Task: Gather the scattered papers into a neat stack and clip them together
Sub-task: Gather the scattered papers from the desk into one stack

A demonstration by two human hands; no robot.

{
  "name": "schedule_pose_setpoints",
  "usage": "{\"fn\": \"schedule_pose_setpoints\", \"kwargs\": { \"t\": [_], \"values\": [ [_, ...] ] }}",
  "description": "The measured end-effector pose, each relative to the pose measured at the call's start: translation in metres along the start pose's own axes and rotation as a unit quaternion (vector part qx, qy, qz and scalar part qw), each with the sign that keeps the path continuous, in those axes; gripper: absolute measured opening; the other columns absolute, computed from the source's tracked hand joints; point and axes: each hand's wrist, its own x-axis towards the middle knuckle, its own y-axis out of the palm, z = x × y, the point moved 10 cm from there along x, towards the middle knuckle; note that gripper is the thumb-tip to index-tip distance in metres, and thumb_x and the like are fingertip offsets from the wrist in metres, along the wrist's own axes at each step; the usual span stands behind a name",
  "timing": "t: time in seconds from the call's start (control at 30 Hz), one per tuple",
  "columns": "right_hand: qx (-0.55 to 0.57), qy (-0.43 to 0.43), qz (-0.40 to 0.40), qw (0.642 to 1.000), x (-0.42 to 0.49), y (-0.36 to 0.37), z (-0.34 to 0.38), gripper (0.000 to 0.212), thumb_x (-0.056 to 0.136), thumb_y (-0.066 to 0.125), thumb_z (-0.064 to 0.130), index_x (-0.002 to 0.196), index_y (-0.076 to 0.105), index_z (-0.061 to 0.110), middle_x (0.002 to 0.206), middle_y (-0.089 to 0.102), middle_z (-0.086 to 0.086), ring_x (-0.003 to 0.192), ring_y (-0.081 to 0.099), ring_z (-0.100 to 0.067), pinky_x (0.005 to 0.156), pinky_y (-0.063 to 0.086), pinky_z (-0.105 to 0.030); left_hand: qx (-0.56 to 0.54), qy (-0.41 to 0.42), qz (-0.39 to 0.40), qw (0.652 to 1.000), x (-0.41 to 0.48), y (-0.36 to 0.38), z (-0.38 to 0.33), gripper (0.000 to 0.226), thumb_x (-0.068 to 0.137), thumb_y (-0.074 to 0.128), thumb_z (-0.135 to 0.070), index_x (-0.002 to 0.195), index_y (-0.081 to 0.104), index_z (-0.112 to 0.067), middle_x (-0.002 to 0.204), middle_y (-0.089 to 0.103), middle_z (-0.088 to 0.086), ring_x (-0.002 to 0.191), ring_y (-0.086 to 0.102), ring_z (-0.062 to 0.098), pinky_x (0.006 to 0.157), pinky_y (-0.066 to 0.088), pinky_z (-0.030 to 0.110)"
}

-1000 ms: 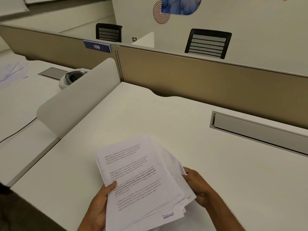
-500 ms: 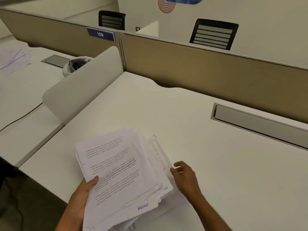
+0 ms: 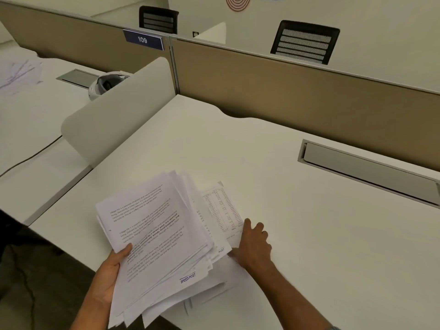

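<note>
Head view puts the main risk in the stack [image 3: 154, 234] itself: it is fanned and ragged, with edges stepping out to its right and more sheets poking out beneath it past the near edge of the counter [image 3: 309, 234]. Held by one corner only, the lower pages could slide free and drop off that edge, likely if the stack is tilted or lifted before it is squared. A second risk is the loose sheet [image 3: 223, 210], printed with columns of figures, which lies flat on the counter just right of the stack and partly tucked under it. Dragging it by one corner could crease it or push it further under, out of order. No clip shows anywhere near the stack, so clipping looks some way off. The left grip [image 3: 112, 275] is clenched on the stack's near-left corner, thumb pressed on the top page and fingers hidden below, wrist coming up from under the stack. The right grip [image 3: 254, 244] is released, palm down just right of the stack, fingers resting on the loose sheet's near corner without closing round it.
</note>
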Motion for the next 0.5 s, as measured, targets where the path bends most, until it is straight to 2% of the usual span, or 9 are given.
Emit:
{"fn": "schedule_pose_setpoints", "kwargs": {
  "t": [0.1, 0.17, 0.23, 0.33, 0.4, 0.5],
  "values": [
    [0.018, 0.001, 0.007, 1.0, -0.001, 0.0, -0.001, 0.097, 0.075, 0.085, 0.045, 0.149, 0.027, 0.018, 0.139, 0.042, -0.011, 0.125, 0.051, -0.03, 0.096, 0.052, -0.041, -0.012, -0.015, -0.011, 1.0, -0.005, -0.008, 0.004, 0.04, 0.103, 0.055, -0.027, 0.141, 0.062, -0.024, 0.151, 0.056, 0.016, 0.126, 0.061, 0.038, 0.096, 0.057, 0.058],
    [0.022, 0.004, 0.004, 1.0, -0.002, -0.001, -0.002, 0.094, 0.074, 0.084, 0.046, 0.146, 0.031, 0.017, 0.136, 0.046, -0.01, 0.121, 0.056, -0.029, 0.095, 0.053, -0.04, -0.017, -0.019, -0.014, 1.0, -0.006, -0.01, 0.005, 0.041, 0.103, 0.054, -0.029, 0.143, 0.06, -0.024, 0.153, 0.053, 0.016, 0.127, 0.059, 0.039, 0.097, 0.056, 0.06],
    [0.032, 0.005, 0.003, 0.999, -0.001, -0.003, -0.004, 0.089, 0.075, 0.083, 0.046, 0.143, 0.033, 0.017, 0.132, 0.05, -0.009, 0.118, 0.059, -0.028, 0.094, 0.053, -0.038, -0.01, -0.017, 0.001, 1.0, -0.005, -0.004, 0.007, 0.04, 0.104, 0.054, -0.028, 0.143, 0.06, -0.024, 0.149, 0.057, 0.018, 0.116, 0.068, 0.04, 0.094, 0.056, 0.062],
    [0.051, 0.015, 0.007, 0.999, 0.0, -0.005, -0.006, 0.08, 0.074, 0.082, 0.045, 0.135, 0.037, 0.018, 0.125, 0.059, -0.007, 0.112, 0.063, -0.027, 0.09, 0.054, -0.038, 0.003, 0.009, 0.019, 1.0, 0.002, 0.004, 0.006, 0.037, 0.105, 0.051, -0.023, 0.14, 0.062, -0.021, 0.121, 0.075, 0.019, 0.092, 0.077, 0.038, 0.081, 0.061, 0.059],
    [0.068, 0.023, 0.007, 0.997, 0.002, -0.005, -0.007, 0.074, 0.07, 0.082, 0.046, 0.125, 0.041, 0.019, 0.115, 0.064, -0.004, 0.105, 0.066, -0.026, 0.088, 0.058, -0.041, 0.015, 0.023, 0.013, 1.0, 0.007, 0.004, 0.004, 0.035, 0.105, 0.05, -0.021, 0.137, 0.064, -0.019, 0.112, 0.078, 0.019, 0.086, 0.079, 0.037, 0.077, 0.062, 0.058],
    [0.087, 0.03, 0.016, 0.996, 0.008, 0.0, -0.011, 0.053, 0.072, 0.077, 0.044, 0.109, 0.047, 0.021, 0.108, 0.065, 0.0, 0.102, 0.067, -0.024, 0.086, 0.059, -0.04, 0.018, 0.022, 0.008, 1.0, 0.013, 0.007, 0.005, 0.034, 0.104, 0.052, -0.02, 0.134, 0.067, -0.019, 0.117, 0.076, 0.02, 0.089, 0.078, 0.038, 0.08, 0.062, 0.059]
  ]
}}
